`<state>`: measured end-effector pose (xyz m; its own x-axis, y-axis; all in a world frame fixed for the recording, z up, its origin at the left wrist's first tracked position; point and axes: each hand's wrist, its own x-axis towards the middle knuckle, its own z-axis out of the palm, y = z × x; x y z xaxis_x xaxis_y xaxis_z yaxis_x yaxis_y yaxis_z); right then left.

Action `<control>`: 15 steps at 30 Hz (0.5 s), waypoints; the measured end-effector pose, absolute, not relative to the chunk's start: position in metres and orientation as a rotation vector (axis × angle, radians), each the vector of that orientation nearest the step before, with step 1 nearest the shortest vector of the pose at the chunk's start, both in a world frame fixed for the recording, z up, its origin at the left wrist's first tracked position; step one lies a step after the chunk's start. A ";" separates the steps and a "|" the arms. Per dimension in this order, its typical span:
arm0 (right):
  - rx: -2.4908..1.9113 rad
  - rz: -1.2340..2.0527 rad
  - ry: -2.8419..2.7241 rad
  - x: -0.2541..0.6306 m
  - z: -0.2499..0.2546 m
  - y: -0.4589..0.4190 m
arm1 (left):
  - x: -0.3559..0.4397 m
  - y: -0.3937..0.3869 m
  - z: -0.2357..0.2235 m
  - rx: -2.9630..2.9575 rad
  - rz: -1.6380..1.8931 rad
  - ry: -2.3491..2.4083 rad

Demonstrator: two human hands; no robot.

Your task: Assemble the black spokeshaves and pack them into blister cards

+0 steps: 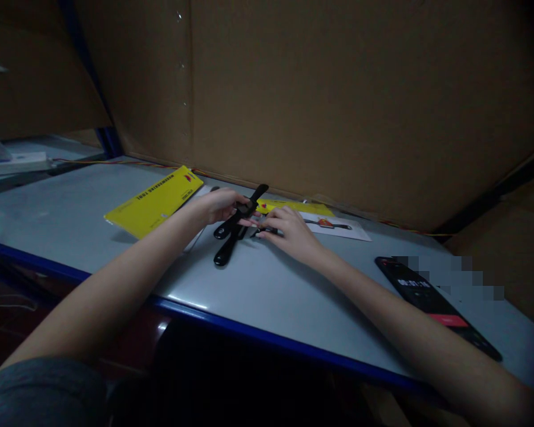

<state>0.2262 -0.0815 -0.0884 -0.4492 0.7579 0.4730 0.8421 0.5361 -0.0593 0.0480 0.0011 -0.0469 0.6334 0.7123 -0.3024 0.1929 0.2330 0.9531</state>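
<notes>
My left hand grips the head of a black watch with a strap, whose band pieces stick out above and below the fingers. My right hand sits close beside it, its fingertips pinching a small dark piece near the watch. I cannot tell exactly what that piece is. Behind my right hand lies a white card printed with a watch picture, and a yellow card is partly hidden behind my hands. A yellow booklet lies to the left of my left hand.
A black smartphone with a lit timer-like display lies on the pale grey bench top at the right. The bench has a blue front edge. A brown cardboard wall rises behind it, and a thin cable runs along its base.
</notes>
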 end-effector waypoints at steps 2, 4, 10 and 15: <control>-1.272 -0.345 -2.394 0.228 -0.087 -0.083 | 0.048 0.001 -0.047 1.325 0.422 0.857; -1.252 -0.447 -2.476 0.230 -0.085 -0.085 | 0.048 0.001 -0.046 1.316 0.428 0.860; -1.158 -0.400 -2.601 0.231 -0.078 -0.084 | 0.047 -0.002 -0.041 1.270 0.468 0.878; -1.230 -0.119 -2.388 0.233 -0.078 -0.064 | 0.046 -0.001 -0.042 1.311 0.470 0.881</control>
<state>0.2327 -0.0636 -0.0777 -0.5018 0.7522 0.4271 0.7911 0.5988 -0.1251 0.0457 -0.0010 -0.0418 0.6046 0.7424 -0.2885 0.1739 0.2304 0.9574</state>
